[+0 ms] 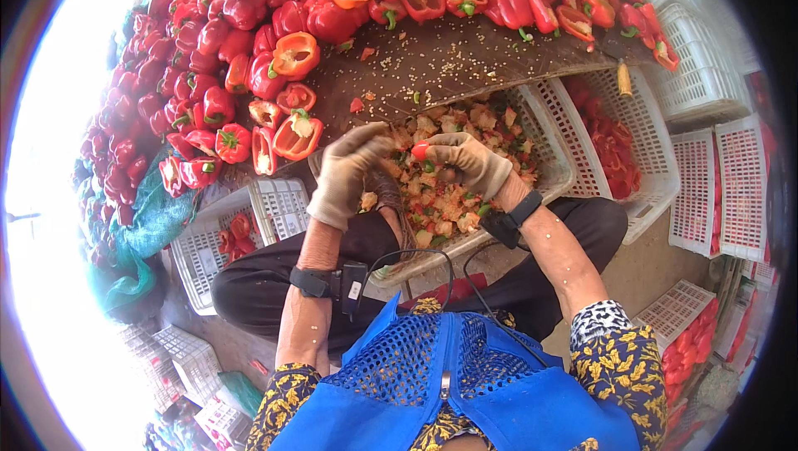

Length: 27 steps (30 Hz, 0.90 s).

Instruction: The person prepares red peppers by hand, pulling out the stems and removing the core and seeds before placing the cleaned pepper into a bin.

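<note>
Both my hands wear pale, stained work gloves and hover over a crate (pixel 553 147) of pepper cores and scraps. In my right hand (pixel 474 164) the fingers are closed in a pinch, and a small red pepper piece (pixel 421 151) shows at their tips. To its left, my left hand (pixel 349 172) is raised with the fingers pointing toward the right hand. Motion smears those fingertips, so whether they hold anything is unclear. Orange-tan cores (pixel 424 193) with green stem bits lie below the hands.
A brown work surface (pixel 474 52) strewn with seeds curves ahead, with halved peppers (pixel 297 135) and a large heap of red peppers (pixel 199 44) on it. A knife handle (pixel 623 79) sticks out at its right edge. White crates (pixel 652 202) stand right, another crate (pixel 195 272) left.
</note>
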Tool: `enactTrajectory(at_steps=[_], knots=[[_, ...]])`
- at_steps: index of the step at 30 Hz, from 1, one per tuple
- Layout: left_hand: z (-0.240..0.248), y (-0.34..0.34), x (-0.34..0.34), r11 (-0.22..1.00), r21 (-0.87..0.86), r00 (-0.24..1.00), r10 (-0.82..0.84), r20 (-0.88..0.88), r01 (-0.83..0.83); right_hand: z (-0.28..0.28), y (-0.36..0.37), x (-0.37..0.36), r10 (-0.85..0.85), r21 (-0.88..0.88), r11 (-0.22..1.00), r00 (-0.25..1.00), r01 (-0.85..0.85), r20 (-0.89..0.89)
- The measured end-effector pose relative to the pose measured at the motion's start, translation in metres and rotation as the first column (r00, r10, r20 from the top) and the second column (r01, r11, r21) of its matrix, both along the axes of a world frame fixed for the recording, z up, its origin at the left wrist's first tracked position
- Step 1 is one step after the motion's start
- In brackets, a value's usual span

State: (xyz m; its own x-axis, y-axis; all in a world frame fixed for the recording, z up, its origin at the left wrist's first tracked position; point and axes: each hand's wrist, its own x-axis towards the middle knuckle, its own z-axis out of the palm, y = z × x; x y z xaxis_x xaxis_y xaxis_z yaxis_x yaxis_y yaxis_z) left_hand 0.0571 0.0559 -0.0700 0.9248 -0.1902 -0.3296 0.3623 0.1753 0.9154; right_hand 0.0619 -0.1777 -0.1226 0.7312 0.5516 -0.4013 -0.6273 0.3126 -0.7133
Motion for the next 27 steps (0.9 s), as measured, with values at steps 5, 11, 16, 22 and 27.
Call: enactTrajectory(at_steps=[5,11,16,22,27], knots=[[0.007,-0.037,-0.008,0.959,0.117,0.954,-0.273,0.125,0.26,0.038,-0.005,-0.003,0.065,-0.118,0.991,0.996,-0.058,0.06],[0.015,-0.049,-0.017,0.996,-0.077,0.998,0.034,-0.046,-0.037,0.056,0.01,-0.031,-0.294,0.083,0.951,0.953,0.299,-0.066],[0.007,-0.056,-0.028,0.954,-0.272,0.992,0.11,-0.062,-0.123,0.046,0.041,-0.044,-0.499,-0.043,0.843,0.808,0.537,0.314],[0.022,-0.024,-0.034,0.994,0.017,0.99,-0.11,0.092,0.109,0.044,0.042,-0.045,-0.268,0.178,0.948,0.963,0.262,0.01],[0.02,0.006,-0.035,0.864,0.31,0.862,-0.467,0.2,0.396,0.036,0.027,-0.051,0.081,0.253,0.966,0.994,-0.059,-0.075]])
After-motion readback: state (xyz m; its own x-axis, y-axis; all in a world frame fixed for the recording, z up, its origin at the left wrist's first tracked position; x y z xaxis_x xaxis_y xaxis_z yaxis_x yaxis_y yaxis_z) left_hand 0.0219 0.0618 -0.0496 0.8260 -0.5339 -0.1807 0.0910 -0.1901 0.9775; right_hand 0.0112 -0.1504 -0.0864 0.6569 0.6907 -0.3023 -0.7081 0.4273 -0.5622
